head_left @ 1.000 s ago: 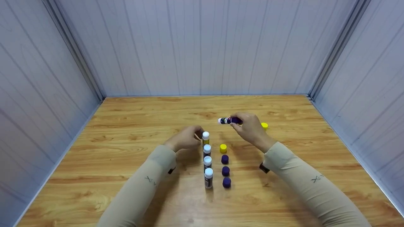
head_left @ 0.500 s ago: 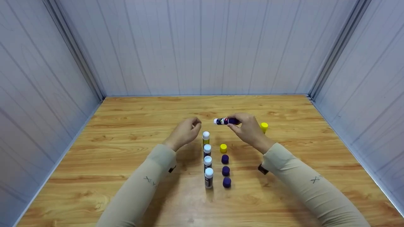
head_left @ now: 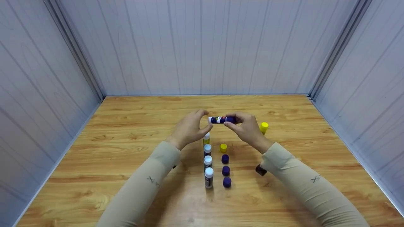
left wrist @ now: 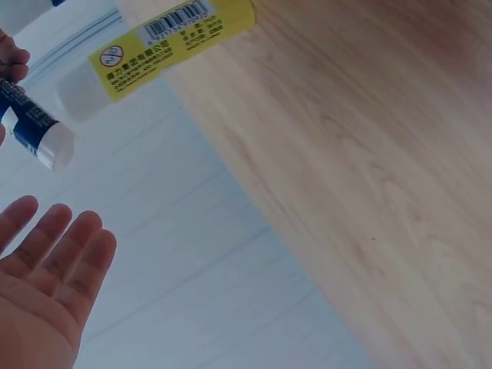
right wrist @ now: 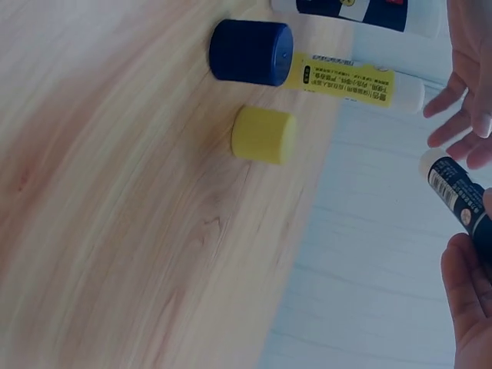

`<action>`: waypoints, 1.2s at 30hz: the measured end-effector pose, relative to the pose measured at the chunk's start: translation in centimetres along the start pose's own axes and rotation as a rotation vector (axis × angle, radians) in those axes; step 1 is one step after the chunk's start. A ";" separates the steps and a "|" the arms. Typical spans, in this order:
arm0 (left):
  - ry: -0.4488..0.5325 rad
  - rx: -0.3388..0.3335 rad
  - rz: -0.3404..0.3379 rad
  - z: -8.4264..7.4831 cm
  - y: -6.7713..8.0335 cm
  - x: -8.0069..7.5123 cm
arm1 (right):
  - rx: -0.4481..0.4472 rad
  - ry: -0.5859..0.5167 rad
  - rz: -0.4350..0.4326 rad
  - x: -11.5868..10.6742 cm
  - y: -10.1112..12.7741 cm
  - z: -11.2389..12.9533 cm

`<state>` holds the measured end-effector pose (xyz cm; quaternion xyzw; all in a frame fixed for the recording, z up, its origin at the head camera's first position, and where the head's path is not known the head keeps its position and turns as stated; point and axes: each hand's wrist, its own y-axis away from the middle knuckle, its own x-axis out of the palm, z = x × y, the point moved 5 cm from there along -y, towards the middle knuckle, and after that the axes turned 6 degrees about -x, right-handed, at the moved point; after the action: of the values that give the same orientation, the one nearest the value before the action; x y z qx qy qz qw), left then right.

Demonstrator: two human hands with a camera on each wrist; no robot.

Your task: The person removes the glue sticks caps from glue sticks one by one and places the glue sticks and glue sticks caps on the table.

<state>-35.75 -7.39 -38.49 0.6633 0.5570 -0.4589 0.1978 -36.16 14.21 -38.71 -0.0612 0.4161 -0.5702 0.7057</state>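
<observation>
Blue glue stick (head_left: 222,119) held level above the wooden table (head_left: 126,132), white end pointing toward the person's left. Right hand (head_left: 247,127) grips its blue end, thumb and fingers curled round the barrel. In the right wrist view the stick's dark body (right wrist: 457,201) runs between the right hand's fingers (right wrist: 467,284), white end outward.

Left hand (head_left: 191,127) up beside the stick's white end, fingers loosely curved and spread, holding nothing. From the head view, cannot tell whether the fingertips touch the white end; in the left wrist view the fingers (left wrist: 58,246) lie straight and open, apart from the white end (left wrist: 54,146).

Just below the hands, a row of four uncapped glue sticks stands upright on the table, running toward the person. Farthest one is yellow-bodied (head_left: 206,138), partly hidden behind the left hand; then three dark-bodied ones with white tops (head_left: 207,149) (head_left: 207,162) (head_left: 208,176).

To the right of that row, a second row of loose caps: one yellow cap (head_left: 223,147), then three blue caps (head_left: 225,158) (head_left: 225,170) (head_left: 227,182). Each cap sits just beside a stick, apart from it.

A capped yellow glue stick (head_left: 264,127) stands well to the right, just behind the right hand.

Pale panelled walls (head_left: 202,47) enclose the table on three sides. Both arms in beige sleeves (head_left: 303,186).
</observation>
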 end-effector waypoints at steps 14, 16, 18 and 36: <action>-0.396 0.303 -0.178 -3.7 0.3 -0.8 | 0.072 -0.266 -0.021 0.7 0.0 1.5; -0.437 0.322 -0.204 -4.0 0.4 -0.8 | 0.067 -0.282 -0.017 0.7 0.0 1.8; -0.467 0.341 -0.230 -4.3 0.5 -0.9 | 0.064 -0.297 -0.015 0.8 0.1 2.1; -0.647 0.391 -0.305 -5.6 1.2 -0.4 | 0.004 -0.390 0.013 0.7 0.3 2.8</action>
<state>-32.47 -3.62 -35.62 0.4197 0.4601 -0.7653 0.1627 -34.10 12.63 -37.49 -0.1665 0.2706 -0.5437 0.7768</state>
